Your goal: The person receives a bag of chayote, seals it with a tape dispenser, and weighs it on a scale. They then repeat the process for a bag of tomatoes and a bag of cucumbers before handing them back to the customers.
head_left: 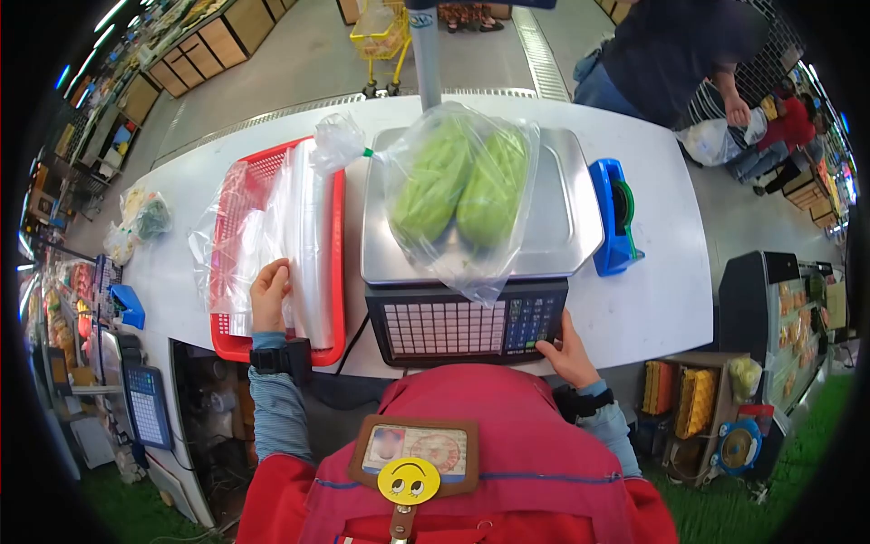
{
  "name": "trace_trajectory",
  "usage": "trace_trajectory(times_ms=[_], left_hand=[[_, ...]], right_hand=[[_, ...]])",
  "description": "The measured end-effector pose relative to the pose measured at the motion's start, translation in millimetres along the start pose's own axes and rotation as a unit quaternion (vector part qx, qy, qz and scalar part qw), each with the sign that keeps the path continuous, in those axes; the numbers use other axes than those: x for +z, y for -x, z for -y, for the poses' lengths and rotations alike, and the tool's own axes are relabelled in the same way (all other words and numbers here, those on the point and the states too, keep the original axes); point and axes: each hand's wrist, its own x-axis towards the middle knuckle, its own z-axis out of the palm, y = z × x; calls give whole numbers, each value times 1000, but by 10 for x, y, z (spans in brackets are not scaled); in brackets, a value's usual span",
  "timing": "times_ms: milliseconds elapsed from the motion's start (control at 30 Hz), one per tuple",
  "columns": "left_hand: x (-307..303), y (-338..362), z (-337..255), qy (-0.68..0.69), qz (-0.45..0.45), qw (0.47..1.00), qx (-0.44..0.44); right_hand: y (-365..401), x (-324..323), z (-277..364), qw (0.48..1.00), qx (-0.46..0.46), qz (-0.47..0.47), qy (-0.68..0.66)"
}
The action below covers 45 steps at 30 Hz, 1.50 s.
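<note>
Two long green vegetables (pixel 490 186), possibly gourds, lie inside a clear plastic bag (pixel 399 195) tied off with green tape. The bag rests on the steel pan (pixel 562 218) of a weighing scale (pixel 444 331). My right hand (pixel 571 352) is at the scale's lower right corner, its thumb on the keypad (pixel 533 319) and its fingers stretched along the side. Over the red basket (pixel 339 263), my left hand (pixel 270 295) has its fingertips pinched together at the clear plastic bags (pixel 311 245). The plastic between them is hard to make out.
Right of the scale stands a blue tape dispenser (pixel 616 218) with green tape. Another bag of produce (pixel 145 220) lies on the white table (pixel 652 299) at the far left. A pole (pixel 424 54) rises behind the scale. A person (pixel 671 59) stands beyond the table, holding a bag.
</note>
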Motion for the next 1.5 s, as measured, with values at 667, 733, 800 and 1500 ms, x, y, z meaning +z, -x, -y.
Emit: trace_trajectory(times_ms=[667, 733, 800, 1500], left_hand=[[1220, 160, -1826, -266, 79, 805, 524], [1420, 83, -1858, -289, 106, 778, 548], [1574, -41, -1819, -357, 144, 725, 571], [1953, 52, -1553, -120, 382, 902, 162]], right_hand=[[-746, -425, -221, 975, -114, -186, -29], [-740, -409, -183, 975, -115, -189, -17], [-742, -368, -132, 969, -108, -224, -7], [-1694, 216, 1167, 885, -350, -214, 221]])
